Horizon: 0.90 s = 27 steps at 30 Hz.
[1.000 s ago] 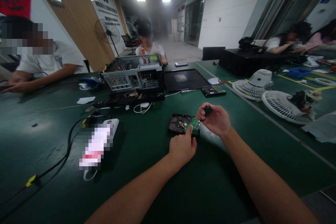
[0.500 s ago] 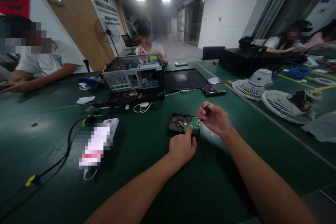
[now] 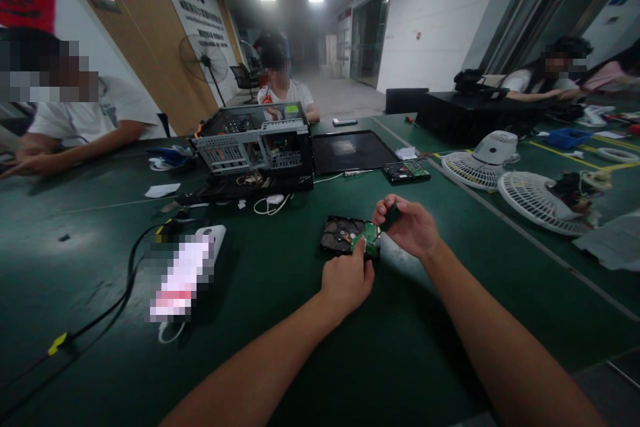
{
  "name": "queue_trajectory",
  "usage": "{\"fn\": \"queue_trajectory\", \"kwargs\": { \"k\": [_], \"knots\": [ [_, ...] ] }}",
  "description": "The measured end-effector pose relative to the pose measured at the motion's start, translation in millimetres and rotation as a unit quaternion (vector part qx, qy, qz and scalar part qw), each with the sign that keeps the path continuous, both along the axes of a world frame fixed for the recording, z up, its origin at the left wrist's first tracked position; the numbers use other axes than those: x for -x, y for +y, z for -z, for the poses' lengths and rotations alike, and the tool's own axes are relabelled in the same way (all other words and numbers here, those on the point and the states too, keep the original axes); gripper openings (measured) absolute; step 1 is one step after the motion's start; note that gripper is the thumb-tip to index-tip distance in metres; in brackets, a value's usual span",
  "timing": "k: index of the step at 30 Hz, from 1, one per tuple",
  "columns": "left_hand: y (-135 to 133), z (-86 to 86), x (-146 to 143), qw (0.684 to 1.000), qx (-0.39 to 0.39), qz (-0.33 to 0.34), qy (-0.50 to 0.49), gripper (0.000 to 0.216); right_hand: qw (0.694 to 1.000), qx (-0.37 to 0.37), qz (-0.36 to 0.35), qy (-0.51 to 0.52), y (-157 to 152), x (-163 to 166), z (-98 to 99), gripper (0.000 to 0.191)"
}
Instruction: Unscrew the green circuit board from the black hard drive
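Observation:
A hard drive (image 3: 336,235) lies on the green table in front of me, its underside with the green circuit board (image 3: 371,236) facing up. My left hand (image 3: 347,281) grips its near edge, the index finger pressed on the board and the thumb by the corner. At the drive's right end, my right hand (image 3: 411,227) is closed around a small dark screwdriver (image 3: 393,215). The thin shaft points down at the board's right edge; its tip is too small to make out. Further back rests a second hard drive (image 3: 407,172).
An opened computer case (image 3: 255,147) stands behind, beside a black side panel (image 3: 350,152). To the left lie a phone (image 3: 183,277) and a black cable (image 3: 131,273). White fan parts (image 3: 535,200) are at right. Other people sit around the table.
The fingers of my right hand have shifted slightly around the screwdriver, which seems turned a little. My left hand and the hard drive stay in place.

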<state>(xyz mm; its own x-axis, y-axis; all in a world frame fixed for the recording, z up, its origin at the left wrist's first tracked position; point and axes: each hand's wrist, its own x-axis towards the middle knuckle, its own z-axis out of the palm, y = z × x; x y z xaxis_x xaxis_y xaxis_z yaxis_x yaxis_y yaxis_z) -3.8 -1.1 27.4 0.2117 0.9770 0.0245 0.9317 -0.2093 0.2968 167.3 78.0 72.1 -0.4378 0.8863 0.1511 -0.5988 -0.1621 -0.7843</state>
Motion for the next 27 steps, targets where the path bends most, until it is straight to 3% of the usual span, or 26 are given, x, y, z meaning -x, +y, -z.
{"fn": "queue_trajectory", "kwargs": {
  "k": [11, 18, 27],
  "knots": [
    [-0.3, -0.9, 0.6, 1.0, 0.004, 0.001, -0.005, 0.054, 1.0, 0.01, 0.017, 0.009, 1.0, 1.7, -2.6, 0.019],
    [0.1, -1.7, 0.1, 1.0, 0.008, 0.002, -0.002, 0.054, 1.0, 0.014, 0.017, -0.007, 0.7, -0.2, -0.2, 0.01],
    [-0.4, -3.7, 0.5, 1.0, 0.021, -0.001, -0.001, 0.055, 0.999, 0.017, 0.028, 0.004, 0.0, 2.4, -2.5, 0.015]
  ]
}}
